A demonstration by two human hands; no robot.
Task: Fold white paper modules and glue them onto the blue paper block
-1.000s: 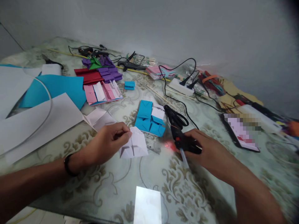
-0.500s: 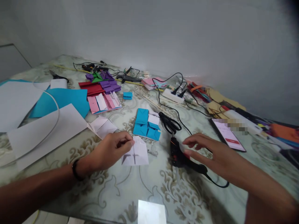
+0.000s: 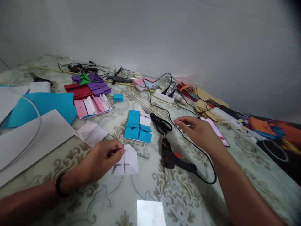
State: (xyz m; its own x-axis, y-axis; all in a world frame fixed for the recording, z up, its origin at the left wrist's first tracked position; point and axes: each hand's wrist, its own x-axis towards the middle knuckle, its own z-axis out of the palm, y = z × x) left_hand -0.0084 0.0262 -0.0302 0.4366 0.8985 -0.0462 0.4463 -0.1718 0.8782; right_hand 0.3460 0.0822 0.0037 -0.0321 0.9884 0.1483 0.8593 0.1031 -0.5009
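My left hand pinches the upper left corner of a folded white paper that lies on the table. My right hand hovers empty over a black cable, fingers stretched forward and thumb apart. It is just left of a phone, partly hiding it. A black hot glue gun lies below and left of that hand, its nozzle by the handles of black scissors. Blue and white folded paper pieces sit beyond the paper I hold. Another folded white paper rests beyond my left hand.
Blue sheets and white sheets spread over the left side. Red folded papers and purple ones lie farther back. A white power strip with plugs stands near the wall. Orange material is at the right.
My right hand has moved from beside the glue gun's handle forward, away from it. The view has turned slightly right. My left hand keeps its pinch on the white paper.
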